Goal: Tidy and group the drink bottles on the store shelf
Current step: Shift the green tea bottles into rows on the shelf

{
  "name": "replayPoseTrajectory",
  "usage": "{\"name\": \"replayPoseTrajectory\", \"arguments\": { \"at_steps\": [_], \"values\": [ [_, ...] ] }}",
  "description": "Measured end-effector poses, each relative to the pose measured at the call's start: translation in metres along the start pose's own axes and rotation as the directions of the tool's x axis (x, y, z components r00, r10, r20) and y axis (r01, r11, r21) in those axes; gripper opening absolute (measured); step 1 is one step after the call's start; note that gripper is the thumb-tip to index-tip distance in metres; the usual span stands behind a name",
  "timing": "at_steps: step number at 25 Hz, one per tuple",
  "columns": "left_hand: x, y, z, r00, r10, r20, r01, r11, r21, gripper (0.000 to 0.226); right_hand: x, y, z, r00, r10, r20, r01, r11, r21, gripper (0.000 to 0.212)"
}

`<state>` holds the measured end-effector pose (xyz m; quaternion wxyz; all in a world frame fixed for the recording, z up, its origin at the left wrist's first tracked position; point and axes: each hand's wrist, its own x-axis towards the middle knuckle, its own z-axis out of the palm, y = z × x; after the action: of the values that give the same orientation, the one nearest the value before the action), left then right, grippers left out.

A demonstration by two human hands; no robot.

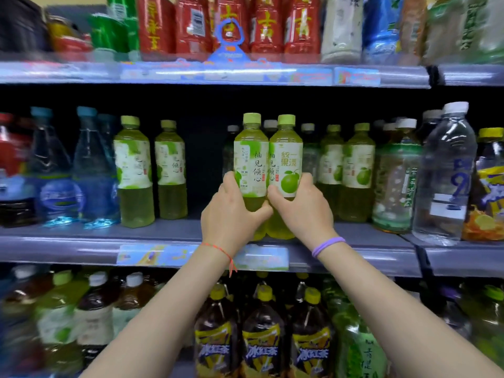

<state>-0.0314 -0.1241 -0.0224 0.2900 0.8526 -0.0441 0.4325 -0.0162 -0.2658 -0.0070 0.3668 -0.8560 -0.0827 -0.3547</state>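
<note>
Store shelving filling the whole view, no wall, floor or window visible. Three tiers of grey metal shelves: upper shelf (81, 73), middle shelf (81, 249) and a lower tier beneath. Glossy price-label strips (354, 76) along the front edges, reflecting overhead light. Dark shadowed recess (207, 110) behind the middle tier. Blue plastic promotional tag (227, 47) clipped upright to the upper edge. Edges blurred.

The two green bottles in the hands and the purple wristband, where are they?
left green bottle (250, 162), head view, on its label
right green bottle (286, 162), head view, on its label
purple wristband (328, 246), head view, on the band
</note>
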Motion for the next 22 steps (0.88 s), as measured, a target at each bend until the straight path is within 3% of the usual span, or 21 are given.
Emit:
{"name": "replayPoseTrajectory", "arguments": {
  "at_steps": [3,9,14,18,22],
  "values": [
    [0.006,-0.037,-0.022,0.999,-0.023,-0.048,0.024,0.999,0.034,0.070,-0.002,-0.031,0.031,0.999,-0.012,0.040,0.011,1.000,0.012,0.050],
    [0.009,-0.100,-0.057,0.989,-0.012,-0.147,0.037,0.985,0.167,0.087,-0.005,-0.079,0.091,0.989,-0.084,0.121,0.076,0.995,0.069,0.051],
    [0.013,-0.127,-0.064,0.967,0.032,-0.251,0.029,0.972,0.235,0.070,0.003,-0.086,0.119,0.966,-0.123,0.229,0.091,0.986,0.143,0.048],
    [0.009,-0.110,-0.059,0.897,0.186,-0.401,-0.136,0.979,0.149,0.049,0.006,-0.076,0.106,0.959,-0.182,0.219,0.182,0.983,0.020,0.041],
    [0.015,-0.067,-0.032,0.914,0.319,-0.250,-0.347,0.935,-0.076,0.026,0.004,-0.050,0.057,0.989,-0.147,0.021,0.148,0.987,-0.068,0.039]
  ]
}}
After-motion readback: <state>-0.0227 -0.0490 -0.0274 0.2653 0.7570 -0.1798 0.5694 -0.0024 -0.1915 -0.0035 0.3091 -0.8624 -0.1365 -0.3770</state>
